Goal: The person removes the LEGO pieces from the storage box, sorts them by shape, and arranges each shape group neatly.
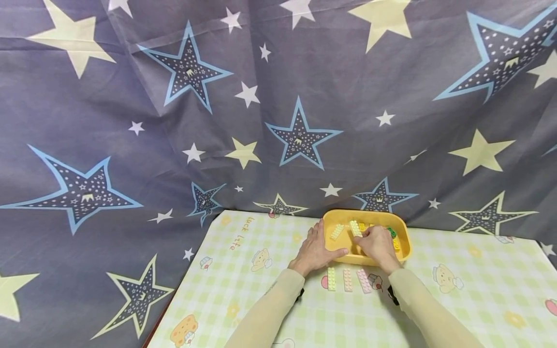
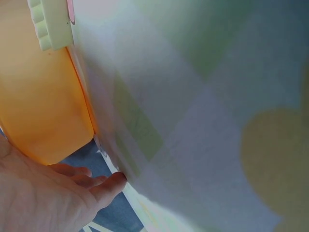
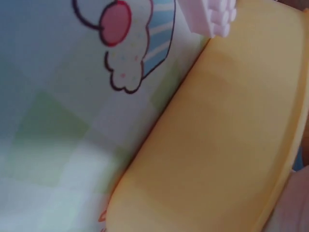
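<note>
A yellow plastic bin [image 1: 366,212] stands at the table's far edge with several toy building bricks inside. My left hand [image 1: 314,249] lies along its left side, fingers stretched along the outside and thumb reaching over the front rim. My right hand [image 1: 377,245] reaches into the bin, its fingertips pinching the near end of a pale yellow brick [image 1: 355,228]. Another pale yellow brick [image 1: 337,231] lies left of it on the bin floor. In the right wrist view the bin's outer wall [image 3: 207,125] hides most of this hand.
In front of the bin a pale yellow-green brick [image 1: 331,279] and two pink bricks, one in the middle [image 1: 347,280] and one at the right [image 1: 364,281], lie in a row. Green [image 1: 392,232] and bright yellow [image 1: 396,245] pieces sit at the bin's right end. Behind hangs a starry curtain [image 1: 261,121].
</note>
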Motion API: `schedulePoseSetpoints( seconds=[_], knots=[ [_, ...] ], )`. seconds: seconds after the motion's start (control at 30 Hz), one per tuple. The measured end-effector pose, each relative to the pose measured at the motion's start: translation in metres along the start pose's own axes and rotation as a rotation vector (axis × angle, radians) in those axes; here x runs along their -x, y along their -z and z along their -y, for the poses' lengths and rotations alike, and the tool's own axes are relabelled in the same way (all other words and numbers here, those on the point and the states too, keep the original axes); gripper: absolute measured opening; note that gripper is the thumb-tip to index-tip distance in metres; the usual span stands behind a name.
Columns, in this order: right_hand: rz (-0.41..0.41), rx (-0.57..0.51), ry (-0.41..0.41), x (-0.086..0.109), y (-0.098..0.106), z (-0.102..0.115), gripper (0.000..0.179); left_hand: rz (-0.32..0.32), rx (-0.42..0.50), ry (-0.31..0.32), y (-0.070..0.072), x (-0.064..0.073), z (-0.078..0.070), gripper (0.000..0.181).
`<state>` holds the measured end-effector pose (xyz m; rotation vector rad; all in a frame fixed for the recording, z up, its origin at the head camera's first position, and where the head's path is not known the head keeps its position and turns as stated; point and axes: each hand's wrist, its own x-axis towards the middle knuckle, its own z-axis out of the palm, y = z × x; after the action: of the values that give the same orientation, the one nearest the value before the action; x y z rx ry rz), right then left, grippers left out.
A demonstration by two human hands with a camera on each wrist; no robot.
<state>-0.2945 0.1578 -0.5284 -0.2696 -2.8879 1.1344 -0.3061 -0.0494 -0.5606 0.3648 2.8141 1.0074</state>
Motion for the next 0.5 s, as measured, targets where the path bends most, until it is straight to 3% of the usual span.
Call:
schedulePoseSetpoints(
  seconds=[0.33,0.5],
  knots=[
    [-0.040,0.030,0.045,0.016,0.013,-0.001,0.029,0.011,0.025,0.008,0.001,0.000,-0.002,0.126],
    [-0.056,0.029,0.053,0.027,0.022,-0.001,0.026,0.009,0.005,-0.020,0.001,-0.001,-0.002,0.126]
  ],
)
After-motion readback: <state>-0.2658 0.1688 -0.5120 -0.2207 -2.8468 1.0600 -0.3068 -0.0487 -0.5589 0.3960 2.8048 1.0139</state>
